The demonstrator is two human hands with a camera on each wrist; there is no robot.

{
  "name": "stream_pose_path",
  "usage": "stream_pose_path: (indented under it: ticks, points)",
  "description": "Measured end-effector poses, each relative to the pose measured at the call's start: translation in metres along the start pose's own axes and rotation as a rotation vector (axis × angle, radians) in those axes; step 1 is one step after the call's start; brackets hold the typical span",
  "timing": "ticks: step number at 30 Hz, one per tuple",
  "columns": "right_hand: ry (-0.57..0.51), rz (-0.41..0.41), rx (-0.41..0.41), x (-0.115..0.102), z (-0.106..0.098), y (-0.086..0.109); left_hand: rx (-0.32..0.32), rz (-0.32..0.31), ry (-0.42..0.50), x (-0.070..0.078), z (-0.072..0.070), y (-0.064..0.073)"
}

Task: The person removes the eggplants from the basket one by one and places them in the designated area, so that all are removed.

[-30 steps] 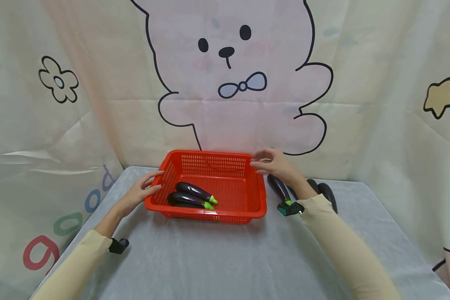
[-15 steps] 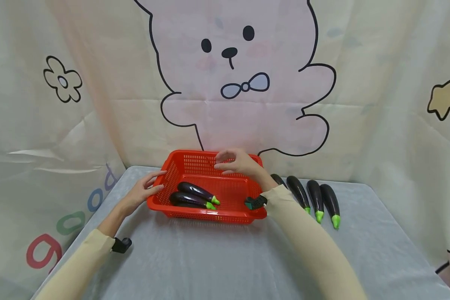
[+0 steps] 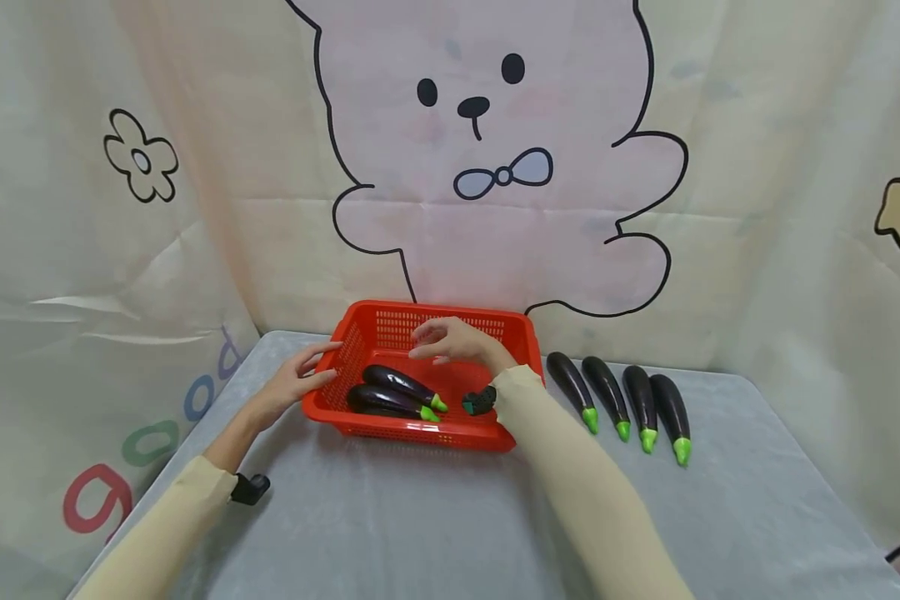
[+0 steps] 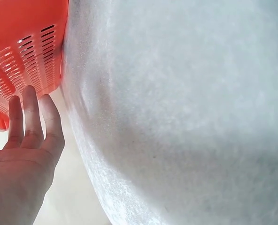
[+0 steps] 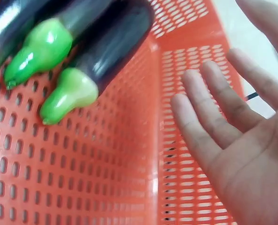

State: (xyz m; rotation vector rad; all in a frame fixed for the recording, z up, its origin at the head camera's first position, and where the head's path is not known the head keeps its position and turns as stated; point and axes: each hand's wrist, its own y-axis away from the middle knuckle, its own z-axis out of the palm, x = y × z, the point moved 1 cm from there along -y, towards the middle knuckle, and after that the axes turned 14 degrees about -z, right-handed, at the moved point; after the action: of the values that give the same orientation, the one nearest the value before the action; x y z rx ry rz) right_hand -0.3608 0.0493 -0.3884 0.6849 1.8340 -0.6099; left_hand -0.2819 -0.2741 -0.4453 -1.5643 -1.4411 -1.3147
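Observation:
A red slotted plastic basket (image 3: 420, 432) stands at the back of the table, with three dark purple eggplants (image 3: 399, 382) lying in its left part, their green stem ends to the right. One of the three is mostly hidden in the head view. At the basket's left end, my left hand (image 3: 288, 387) has its fingers extended by the rim; in the left wrist view its fingers (image 4: 32, 117) are spread beside the slotted wall. My right hand (image 3: 459, 342) hovers over the inside of the basket, holding nothing, its relaxed fingers (image 5: 202, 101) to the right of the eggplants.
To the right of the basket, several more eggplants (image 3: 605, 393) lie side by side on the grey table cloth (image 3: 390, 517). A printed curtain (image 3: 480, 250) hangs close behind the table, and more curtain runs along both sides.
My right hand has moved left from the basket's right rim to over its inside, then lowered a little. The eggplants on the right are now uncovered. My left hand stays at the left end.

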Motion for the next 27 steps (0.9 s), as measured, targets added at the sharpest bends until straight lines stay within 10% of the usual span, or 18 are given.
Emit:
stream_pose_path:
  ticks: [27]
  points:
    - [0.099, 0.152, -0.109, 0.038, 0.04, -0.036, -0.013, -0.017, 0.031, -0.003, -0.001, -0.003]
